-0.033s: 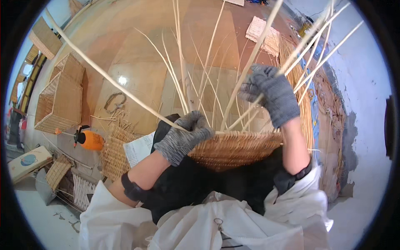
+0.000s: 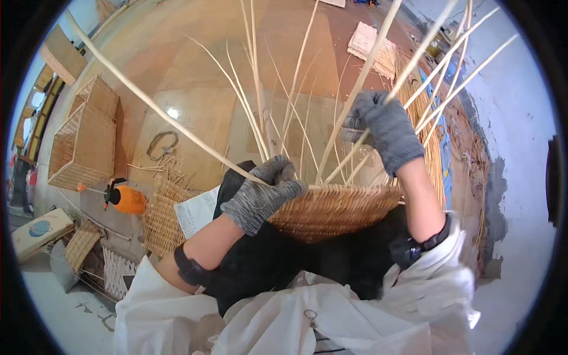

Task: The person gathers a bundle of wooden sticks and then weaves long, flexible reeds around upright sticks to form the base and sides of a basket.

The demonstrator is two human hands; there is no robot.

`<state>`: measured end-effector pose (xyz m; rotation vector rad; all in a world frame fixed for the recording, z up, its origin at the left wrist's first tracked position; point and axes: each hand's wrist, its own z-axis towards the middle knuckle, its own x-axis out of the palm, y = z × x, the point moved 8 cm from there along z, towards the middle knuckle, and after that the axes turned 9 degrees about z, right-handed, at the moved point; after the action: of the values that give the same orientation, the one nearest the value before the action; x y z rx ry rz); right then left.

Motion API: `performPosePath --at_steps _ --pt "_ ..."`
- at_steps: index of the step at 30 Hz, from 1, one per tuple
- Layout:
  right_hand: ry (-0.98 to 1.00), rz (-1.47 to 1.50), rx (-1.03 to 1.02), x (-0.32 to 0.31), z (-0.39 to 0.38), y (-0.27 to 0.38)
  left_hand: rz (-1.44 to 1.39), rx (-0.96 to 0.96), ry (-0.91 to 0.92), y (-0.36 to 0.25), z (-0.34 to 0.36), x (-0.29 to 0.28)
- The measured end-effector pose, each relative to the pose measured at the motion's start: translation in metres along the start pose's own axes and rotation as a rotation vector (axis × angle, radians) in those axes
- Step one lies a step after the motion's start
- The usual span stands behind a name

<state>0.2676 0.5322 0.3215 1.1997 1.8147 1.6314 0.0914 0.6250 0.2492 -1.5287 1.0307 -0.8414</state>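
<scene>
Grey-gloved left hand and right hand each grasp a pale wooden rod by a brown wicker basket; left of it, a printed white sheet, illegible.

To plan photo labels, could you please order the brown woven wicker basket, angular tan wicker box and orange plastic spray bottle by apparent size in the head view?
Largest: brown basket, tan box; too alike to rank.
Smallest: orange spray bottle.
</scene>
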Motion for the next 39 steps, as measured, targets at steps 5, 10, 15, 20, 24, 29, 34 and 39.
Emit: performPosePath --at_steps 5,10,15,20,24,29,34,39 --pt "0.389 -0.885 0.225 0.041 -0.006 0.0 0.086 0.048 0.055 0.003 0.001 0.005" --pt "0.526 -1.335 0.67 0.043 0.023 -0.061 0.033 0.045 0.094 -0.003 0.004 0.016" --pt "0.561 -1.462 0.749 0.053 0.021 -0.084 0.182 0.166 0.209 0.001 0.007 0.024" --pt "0.905 -1.465 0.512 0.078 0.018 -0.086 0.428 0.172 0.371 -0.018 0.011 0.026" --pt "0.965 -1.764 0.198 0.096 0.008 -0.07 0.76 0.185 0.521 -0.023 0.02 0.035" --pt "0.473 -1.578 -0.56 0.04 0.053 0.004 0.757 0.18 0.639 -0.02 0.03 0.031" --pt "0.335 -0.91 -1.142 0.079 -0.061 0.069 0.647 0.141 0.599 -0.018 0.044 0.035" --pt "0.76 -1.148 -0.117 0.165 -0.036 0.049 0.722 0.275 0.628 -0.028 0.044 0.058"
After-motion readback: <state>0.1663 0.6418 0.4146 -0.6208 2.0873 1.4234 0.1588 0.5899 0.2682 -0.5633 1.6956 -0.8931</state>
